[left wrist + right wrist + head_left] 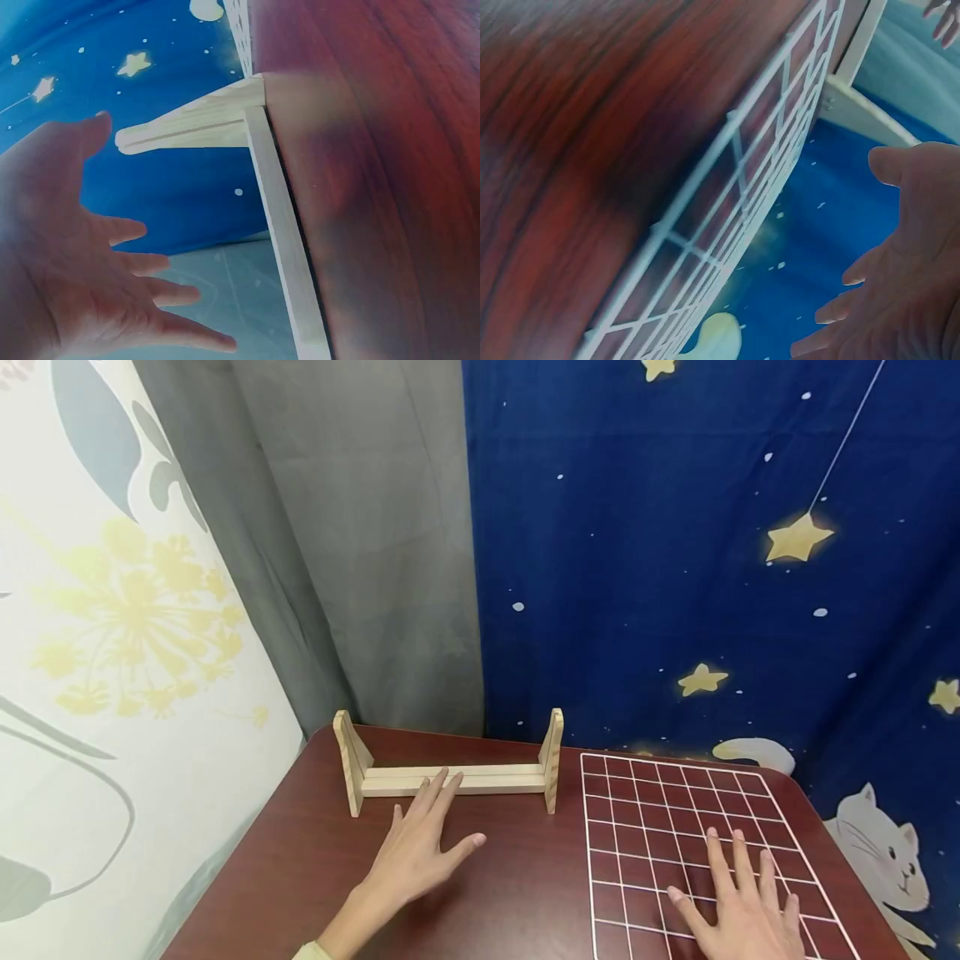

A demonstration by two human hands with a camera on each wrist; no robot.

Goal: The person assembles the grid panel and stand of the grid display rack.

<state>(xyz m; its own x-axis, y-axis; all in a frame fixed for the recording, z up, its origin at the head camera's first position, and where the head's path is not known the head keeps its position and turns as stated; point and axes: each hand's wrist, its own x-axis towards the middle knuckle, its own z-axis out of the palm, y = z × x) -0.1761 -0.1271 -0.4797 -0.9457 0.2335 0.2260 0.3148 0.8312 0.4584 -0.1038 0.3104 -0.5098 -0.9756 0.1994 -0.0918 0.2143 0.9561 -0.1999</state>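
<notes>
A pale wooden rack (495, 785), two upright end pieces joined by long slats, stands towards the back of the table. My left hand (412, 857) is spread over its near side, fingertips overlapping the slats in the head view. In the left wrist view a gap shows between that hand (82, 277) and the slat (281, 217). A white wire grid (588, 852) lies flat on the right. Over its near right part is my right hand (750, 910), fingers spread. The right wrist view shows this hand (922, 255) apart from the wires (696, 172). Neither hand holds anything.
The dark red-brown table (517, 885) has rounded back corners. Behind it hang a grey curtain (375, 527) and a blue star-patterned cloth (637, 568). At the left is a white cloth with a floral print (135, 610).
</notes>
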